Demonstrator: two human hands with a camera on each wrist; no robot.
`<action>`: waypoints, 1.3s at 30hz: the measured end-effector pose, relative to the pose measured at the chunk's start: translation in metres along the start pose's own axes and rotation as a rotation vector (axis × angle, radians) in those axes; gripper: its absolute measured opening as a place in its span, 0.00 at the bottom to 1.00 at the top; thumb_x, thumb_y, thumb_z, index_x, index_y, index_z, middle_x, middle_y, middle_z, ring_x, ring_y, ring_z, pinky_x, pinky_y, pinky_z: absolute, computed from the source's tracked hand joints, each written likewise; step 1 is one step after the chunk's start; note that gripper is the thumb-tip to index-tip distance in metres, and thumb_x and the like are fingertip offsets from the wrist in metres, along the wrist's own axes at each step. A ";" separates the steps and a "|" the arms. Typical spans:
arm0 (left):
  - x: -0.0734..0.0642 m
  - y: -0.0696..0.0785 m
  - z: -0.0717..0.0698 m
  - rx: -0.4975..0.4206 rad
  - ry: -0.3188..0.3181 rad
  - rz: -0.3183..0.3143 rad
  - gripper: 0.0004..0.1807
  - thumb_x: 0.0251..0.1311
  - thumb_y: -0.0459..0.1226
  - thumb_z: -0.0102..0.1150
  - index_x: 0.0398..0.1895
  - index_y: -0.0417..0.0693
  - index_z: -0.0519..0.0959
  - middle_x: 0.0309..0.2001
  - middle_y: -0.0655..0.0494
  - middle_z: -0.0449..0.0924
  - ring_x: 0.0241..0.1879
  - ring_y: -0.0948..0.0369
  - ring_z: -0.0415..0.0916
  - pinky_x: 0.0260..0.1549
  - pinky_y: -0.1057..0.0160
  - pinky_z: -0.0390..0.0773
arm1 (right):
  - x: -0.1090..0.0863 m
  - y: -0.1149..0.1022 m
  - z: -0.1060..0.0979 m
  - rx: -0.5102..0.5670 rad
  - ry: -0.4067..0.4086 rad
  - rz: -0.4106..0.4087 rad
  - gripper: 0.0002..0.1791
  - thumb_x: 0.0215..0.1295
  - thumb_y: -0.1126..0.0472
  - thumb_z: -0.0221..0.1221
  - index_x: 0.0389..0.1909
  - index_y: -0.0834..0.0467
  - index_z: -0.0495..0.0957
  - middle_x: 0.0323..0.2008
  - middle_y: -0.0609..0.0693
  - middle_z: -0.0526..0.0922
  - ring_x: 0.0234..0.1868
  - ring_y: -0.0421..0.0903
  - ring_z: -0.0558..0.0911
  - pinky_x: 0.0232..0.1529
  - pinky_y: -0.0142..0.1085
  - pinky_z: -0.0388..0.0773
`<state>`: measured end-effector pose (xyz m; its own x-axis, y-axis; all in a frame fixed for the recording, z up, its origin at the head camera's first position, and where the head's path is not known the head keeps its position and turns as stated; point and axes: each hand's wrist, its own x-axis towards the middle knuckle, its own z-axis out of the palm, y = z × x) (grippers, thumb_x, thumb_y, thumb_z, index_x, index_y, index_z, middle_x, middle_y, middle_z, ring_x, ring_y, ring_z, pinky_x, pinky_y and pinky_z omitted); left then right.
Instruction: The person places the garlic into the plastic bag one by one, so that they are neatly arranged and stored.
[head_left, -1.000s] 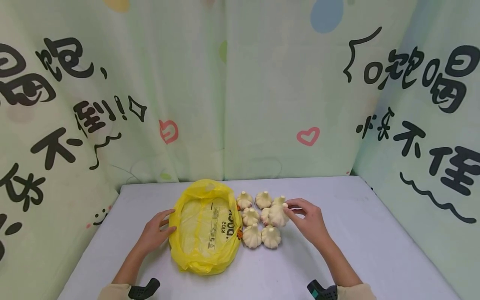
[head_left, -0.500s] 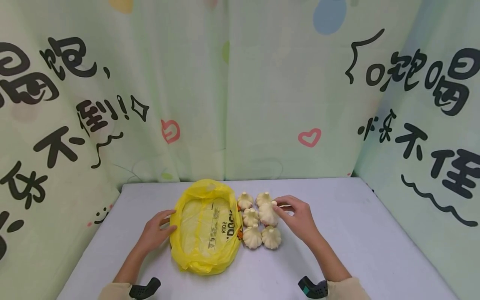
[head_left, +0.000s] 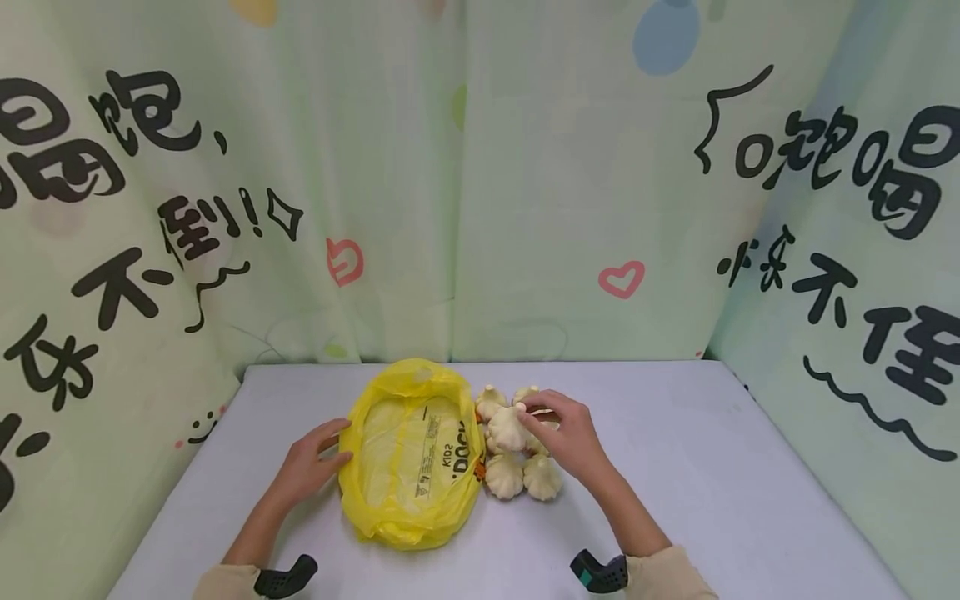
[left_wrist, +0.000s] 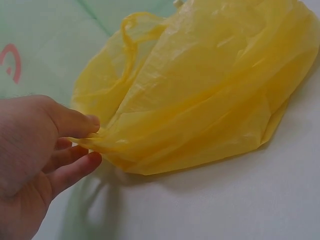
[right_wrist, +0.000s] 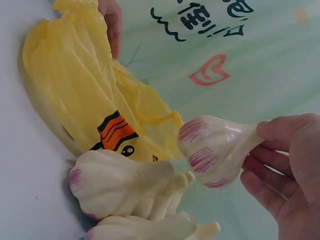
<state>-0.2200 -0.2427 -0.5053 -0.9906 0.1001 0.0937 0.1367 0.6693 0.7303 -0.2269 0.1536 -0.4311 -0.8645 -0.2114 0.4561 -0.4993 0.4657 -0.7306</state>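
Observation:
A yellow plastic bag (head_left: 408,467) stands on the table with its mouth spread wide, dark print showing inside. My left hand (head_left: 311,462) pinches its left rim between thumb and fingers, as the left wrist view confirms at the gathered bag edge (left_wrist: 95,142). By its stem, my right hand (head_left: 562,429) holds a garlic bulb (right_wrist: 215,150) with purple streaks, raised over the other bulbs. Several garlic bulbs (head_left: 504,475) sit close to the bag's right side, some partly hidden behind the right hand and the held bulb.
White cloth covers the table (head_left: 675,467). Behind and on both sides hangs a pale green curtain (head_left: 525,167) with black lettering and hearts. Dark wrist devices (head_left: 600,573) sit at both sleeves.
The right hand has carried the garlic bulb leftward from the right side of the group towards the bag. The left hand has kept its place at the bag's rim.

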 end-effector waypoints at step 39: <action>-0.001 0.001 0.001 -0.047 -0.004 -0.022 0.29 0.63 0.32 0.59 0.67 0.41 0.67 0.70 0.38 0.62 0.64 0.41 0.70 0.59 0.47 0.75 | 0.017 -0.023 0.053 0.129 -0.116 -0.014 0.08 0.64 0.59 0.63 0.42 0.56 0.84 0.39 0.50 0.85 0.41 0.47 0.85 0.44 0.37 0.85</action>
<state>-0.2188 -0.2414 -0.5055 -0.9933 0.0884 0.0749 0.1142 0.6361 0.7631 -0.2330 0.0937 -0.4341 -0.8543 -0.3188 0.4105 -0.5085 0.3494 -0.7870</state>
